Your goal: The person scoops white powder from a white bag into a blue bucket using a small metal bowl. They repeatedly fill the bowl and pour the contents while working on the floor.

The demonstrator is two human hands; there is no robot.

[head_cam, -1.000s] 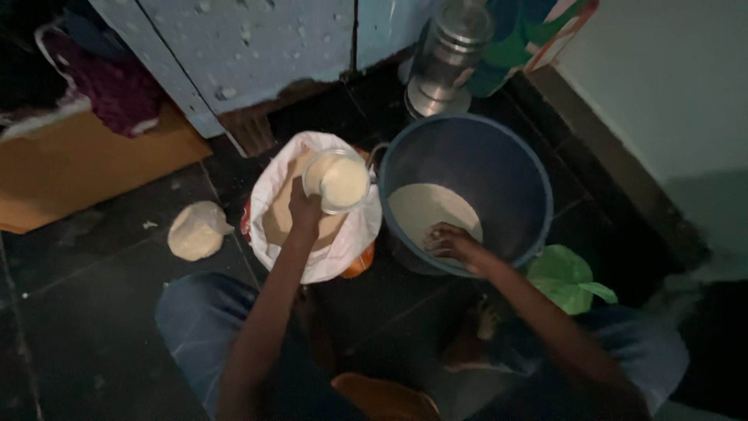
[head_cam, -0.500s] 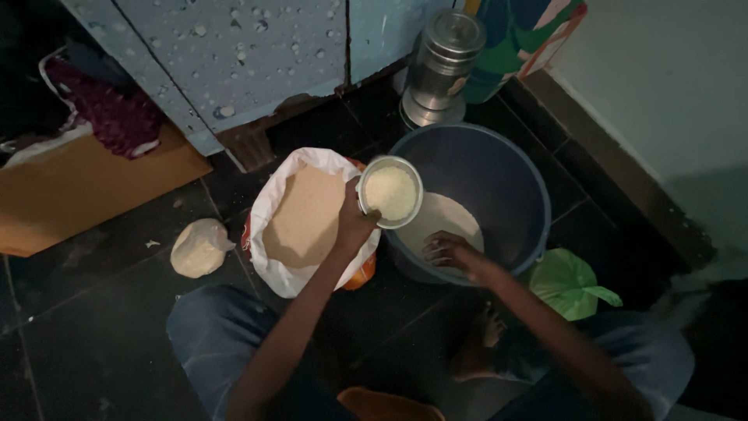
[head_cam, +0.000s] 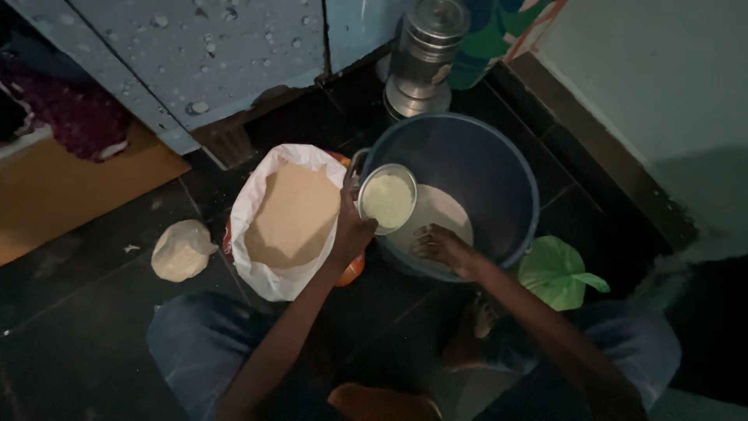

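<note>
A dim floor scene is shown from above, over a person seated on a low stool with both bare arms stretched forward. A small round steel cup [head_cam: 387,199], heaped with pale flour, is clamped in the grip of the left hand [head_cam: 351,232], the fingers wrapped closed about its side; it is held level above the near rim of a large round blue plastic bucket [head_cam: 499,160]. The right hand [head_cam: 439,244] is laid on the bucket's near edge, fingers loosely spread and closed on nothing, just beside a low heap of pale flour [head_cam: 436,210] in the bucket's bottom. To the left, touching the bucket, an open white plastic sack [head_cam: 253,204] of tan flour is stood with its mouth rolled back. A rounded pale lump [head_cam: 181,249], perhaps dough or a small tied bag, is set on the dark tiled floor [head_cam: 70,327] well to the left. A crumpled green plastic bag [head_cam: 557,273] is seen by the bucket's right side, and a tall stacked steel container [head_cam: 427,54] behind it near a blue cabinet door [head_cam: 210,54]. As a judgement, the cup would best be kept level until well over the bucket's middle, then tipped low and slowly, with the bucket steadied at the rim so little flour is spilled or raised as dust.
</note>
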